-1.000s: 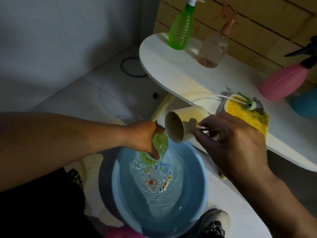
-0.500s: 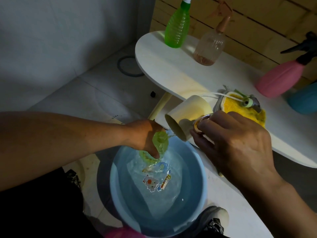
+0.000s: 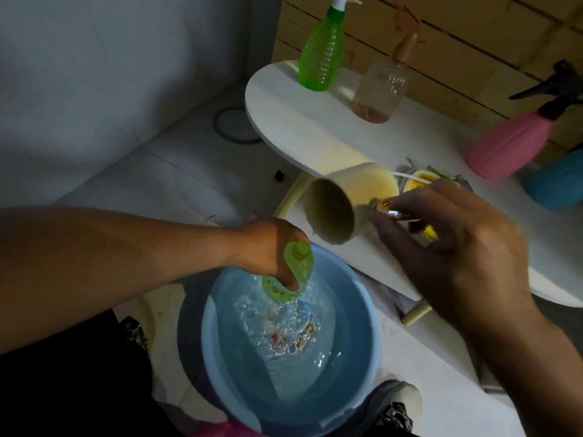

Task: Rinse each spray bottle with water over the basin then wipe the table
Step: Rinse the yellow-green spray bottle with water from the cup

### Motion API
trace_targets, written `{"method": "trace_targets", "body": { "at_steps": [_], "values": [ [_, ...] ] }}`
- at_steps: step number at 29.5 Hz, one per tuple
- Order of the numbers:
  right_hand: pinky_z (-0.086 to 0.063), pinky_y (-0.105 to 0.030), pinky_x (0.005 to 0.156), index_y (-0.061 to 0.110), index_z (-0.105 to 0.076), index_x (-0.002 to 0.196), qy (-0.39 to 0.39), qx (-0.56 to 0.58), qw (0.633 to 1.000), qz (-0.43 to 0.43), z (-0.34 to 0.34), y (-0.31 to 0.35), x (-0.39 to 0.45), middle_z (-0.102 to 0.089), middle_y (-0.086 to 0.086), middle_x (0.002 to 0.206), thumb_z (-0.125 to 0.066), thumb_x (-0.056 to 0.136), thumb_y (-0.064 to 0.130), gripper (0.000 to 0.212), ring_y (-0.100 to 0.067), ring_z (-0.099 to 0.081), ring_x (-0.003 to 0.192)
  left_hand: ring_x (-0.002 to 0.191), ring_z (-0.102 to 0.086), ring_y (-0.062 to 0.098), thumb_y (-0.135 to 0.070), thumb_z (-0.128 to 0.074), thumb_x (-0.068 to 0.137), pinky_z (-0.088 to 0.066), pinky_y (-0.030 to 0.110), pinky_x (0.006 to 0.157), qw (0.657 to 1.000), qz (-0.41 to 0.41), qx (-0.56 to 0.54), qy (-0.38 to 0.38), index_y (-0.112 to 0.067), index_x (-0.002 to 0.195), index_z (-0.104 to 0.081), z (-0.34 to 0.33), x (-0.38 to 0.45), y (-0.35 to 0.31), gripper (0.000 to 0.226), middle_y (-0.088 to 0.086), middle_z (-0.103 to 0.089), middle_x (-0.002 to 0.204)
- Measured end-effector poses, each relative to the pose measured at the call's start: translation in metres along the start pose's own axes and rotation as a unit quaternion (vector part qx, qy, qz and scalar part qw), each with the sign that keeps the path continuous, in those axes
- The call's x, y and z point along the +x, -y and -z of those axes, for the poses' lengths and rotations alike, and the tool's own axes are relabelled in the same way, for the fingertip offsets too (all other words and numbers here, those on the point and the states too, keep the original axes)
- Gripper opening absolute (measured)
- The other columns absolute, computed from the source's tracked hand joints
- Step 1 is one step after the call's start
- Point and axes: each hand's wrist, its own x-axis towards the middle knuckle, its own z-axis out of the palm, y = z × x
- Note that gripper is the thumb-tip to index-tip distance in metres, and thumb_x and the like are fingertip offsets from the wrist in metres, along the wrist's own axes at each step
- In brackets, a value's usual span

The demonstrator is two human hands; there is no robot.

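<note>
Since half a second ago your cup [image 3: 339, 208] has lifted a little and now lies almost on its side, its open mouth turned toward your left hand [image 3: 268, 247], and the water in the basin [image 3: 217, 335] is splashing more than before. Your left hand stays where it was, fingers curled round the small green bottle [image 3: 293, 272]. You hold this bottle over the basin with its open neck up and tilted toward the cup; no spray head is on it. Its lower end is near the water, but I cannot tell if it touches. Your right hand [image 3: 451, 247] grips the cup by its handle, the fingers closed on it, just above the near edge of the white table [image 3: 284, 99].

The blue basin stands on the floor below both hands, with water and a coloured sticker on its bottom. On the table, at the far end, a green spray bottle [image 3: 321, 55] and a clear spray bottle [image 3: 383, 86] stand upright side by side. A pink spray bottle [image 3: 511, 146] and a blue one [image 3: 558, 181] are at the right. A yellow sponge [image 3: 422, 184] lies behind your right hand, mostly hidden.
</note>
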Motion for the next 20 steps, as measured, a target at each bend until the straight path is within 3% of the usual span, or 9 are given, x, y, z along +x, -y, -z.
{"method": "trace_targets", "body": {
  "at_steps": [2,5,7,10,13,20],
  "values": [
    [-0.047,-0.041,0.057,0.024,-0.070,0.093,-0.009,0.069,0.993,-0.091,0.007,-0.002,0.008,-0.062,0.009,0.081,-0.062,0.099,0.047,0.025,-0.014,-0.059,0.072,0.100,-0.065,0.007,-0.043,-0.094,0.064,-0.055,0.028,0.089,1.000,-0.002,-0.018,-0.011,-0.032,0.118,-0.069,0.004,-0.001,-0.001,0.061,-0.013,-0.070,0.111],
    [-0.041,-0.024,0.054,0.023,-0.067,0.090,-0.021,0.194,0.958,-0.211,0.012,-0.007,0.026,-0.064,0.008,0.073,-0.062,0.096,0.047,0.025,-0.008,-0.054,0.062,0.097,-0.065,0.005,-0.042,-0.094,0.064,-0.056,0.027,0.089,1.000,-0.002,-0.021,-0.007,-0.033,0.118,-0.069,0.008,-0.004,-0.005,0.061,-0.015,-0.071,0.108],
    [-0.040,-0.029,0.057,0.019,-0.066,0.087,-0.026,0.272,0.922,-0.273,0.005,-0.014,0.041,-0.063,0.000,0.072,-0.061,0.097,0.044,0.028,-0.007,-0.051,0.059,0.096,-0.066,0.006,-0.041,-0.095,0.064,-0.057,0.027,0.088,0.999,-0.003,-0.036,-0.006,-0.032,0.122,-0.068,0.009,-0.005,-0.008,0.064,-0.015,-0.070,0.106],
    [-0.037,-0.031,0.057,0.023,-0.064,0.078,-0.016,0.357,0.866,-0.350,-0.012,-0.019,0.071,-0.061,0.004,0.071,-0.059,0.099,0.043,0.030,-0.008,-0.046,0.057,0.101,-0.062,0.006,-0.040,-0.094,0.066,-0.054,0.024,0.088,0.999,-0.009,-0.030,-0.014,-0.034,0.129,-0.063,0.016,-0.007,-0.011,0.071,-0.017,-0.065,0.112],
    [-0.035,-0.027,0.052,0.026,-0.061,0.081,0.037,0.402,0.834,-0.377,-0.035,-0.018,0.106,-0.058,0.003,0.074,-0.053,0.104,0.041,0.028,-0.011,-0.043,0.058,0.104,-0.061,0.007,-0.040,-0.095,0.065,-0.056,0.029,0.091,0.999,-0.017,-0.030,-0.009,-0.034,0.131,-0.059,0.024,-0.007,-0.011,0.075,-0.016,-0.063,0.116],
    [-0.029,-0.025,0.046,0.017,-0.053,0.092,0.099,0.431,0.807,-0.393,-0.092,-0.012,0.160,-0.051,-0.004,0.079,-0.047,0.107,0.031,0.022,-0.014,-0.041,0.060,0.104,-0.062,0.008,-0.043,-0.094,0.065,-0.056,0.028,0.088,0.999,-0.019,-0.026,-0.016,-0.035,0.130,-0.058,0.040,-0.009,-0.006,0.074,-0.019,-0.062,0.114]
  ]
}}
